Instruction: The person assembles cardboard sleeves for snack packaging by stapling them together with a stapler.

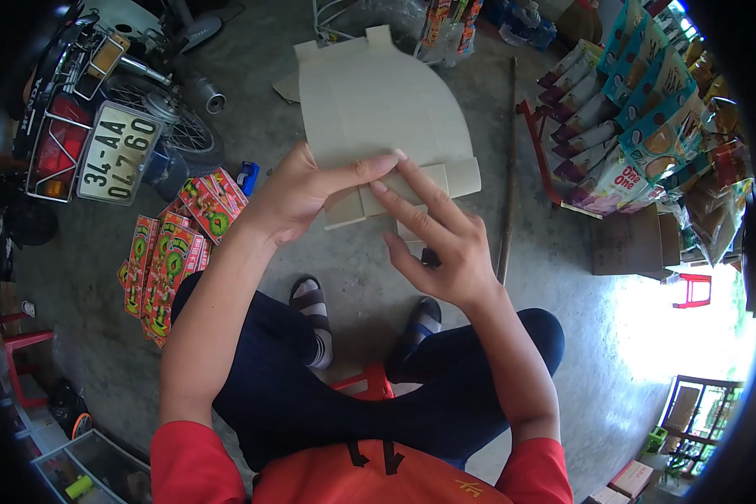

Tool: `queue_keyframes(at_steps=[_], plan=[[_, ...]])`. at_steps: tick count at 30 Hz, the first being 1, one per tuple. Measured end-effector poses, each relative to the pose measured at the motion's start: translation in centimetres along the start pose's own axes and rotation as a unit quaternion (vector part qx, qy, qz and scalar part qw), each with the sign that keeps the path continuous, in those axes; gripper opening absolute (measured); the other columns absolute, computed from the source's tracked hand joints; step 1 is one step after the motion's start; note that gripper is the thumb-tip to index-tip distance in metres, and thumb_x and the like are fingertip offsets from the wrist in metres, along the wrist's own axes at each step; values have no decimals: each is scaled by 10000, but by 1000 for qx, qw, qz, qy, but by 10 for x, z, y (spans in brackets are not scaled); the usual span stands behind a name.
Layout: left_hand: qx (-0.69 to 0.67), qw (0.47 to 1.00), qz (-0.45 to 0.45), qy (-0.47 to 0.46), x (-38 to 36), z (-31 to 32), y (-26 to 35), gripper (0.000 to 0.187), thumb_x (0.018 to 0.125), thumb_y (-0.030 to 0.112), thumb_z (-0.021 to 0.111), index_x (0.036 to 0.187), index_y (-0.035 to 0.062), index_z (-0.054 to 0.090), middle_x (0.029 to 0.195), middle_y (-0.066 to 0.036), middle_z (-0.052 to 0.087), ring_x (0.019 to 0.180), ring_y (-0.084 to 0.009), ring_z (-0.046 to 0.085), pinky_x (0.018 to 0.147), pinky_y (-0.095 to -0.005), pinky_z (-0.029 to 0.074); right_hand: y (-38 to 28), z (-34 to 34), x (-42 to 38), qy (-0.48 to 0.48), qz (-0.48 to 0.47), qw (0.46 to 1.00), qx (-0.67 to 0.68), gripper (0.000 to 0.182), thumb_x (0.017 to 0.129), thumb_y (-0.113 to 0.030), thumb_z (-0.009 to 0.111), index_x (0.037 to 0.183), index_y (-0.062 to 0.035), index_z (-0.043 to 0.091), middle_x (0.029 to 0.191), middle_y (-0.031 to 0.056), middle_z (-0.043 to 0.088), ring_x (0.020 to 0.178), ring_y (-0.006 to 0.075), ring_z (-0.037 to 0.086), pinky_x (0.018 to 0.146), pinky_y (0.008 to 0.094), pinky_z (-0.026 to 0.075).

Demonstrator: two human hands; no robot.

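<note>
A pale cardboard piece [370, 101] with a curved right edge and small tabs on top is held up in front of me. Along its lower edge runs a folded flap [428, 183]. My left hand [298, 193] grips the lower left corner, thumb stretched across the front, its other fingers hidden behind the card. My right hand [445, 239] has its fingers spread, the index tip meeting the left thumb and the middle fingertip on the folded flap. Its thumb stands apart below the card.
Red printed packets [172, 260] lie piled on the floor at left, beside a parked motorbike [118, 126]. Snack bags [630, 118] hang on a red rack [536, 155] at right, above a cardboard box [630, 244]. A long stick [508, 168] lies on the floor.
</note>
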State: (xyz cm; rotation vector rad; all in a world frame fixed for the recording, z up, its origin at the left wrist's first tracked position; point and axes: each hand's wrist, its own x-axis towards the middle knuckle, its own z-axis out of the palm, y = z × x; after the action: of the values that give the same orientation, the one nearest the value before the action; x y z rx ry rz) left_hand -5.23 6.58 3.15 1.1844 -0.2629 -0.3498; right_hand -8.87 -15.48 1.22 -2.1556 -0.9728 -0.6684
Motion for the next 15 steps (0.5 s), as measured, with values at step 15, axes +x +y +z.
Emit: queue_keyframes(at_steps=[15], plan=[[149,985,75,36,-1,1,7,327,924,185,811,1178,-4,727,1102,-61,752,1007,-127,689,901,-291,536,6,-54,16,49,406,874,261,280,943,-264,805,1058,-43,678,884,4,668,760,30,572,679,218,445]])
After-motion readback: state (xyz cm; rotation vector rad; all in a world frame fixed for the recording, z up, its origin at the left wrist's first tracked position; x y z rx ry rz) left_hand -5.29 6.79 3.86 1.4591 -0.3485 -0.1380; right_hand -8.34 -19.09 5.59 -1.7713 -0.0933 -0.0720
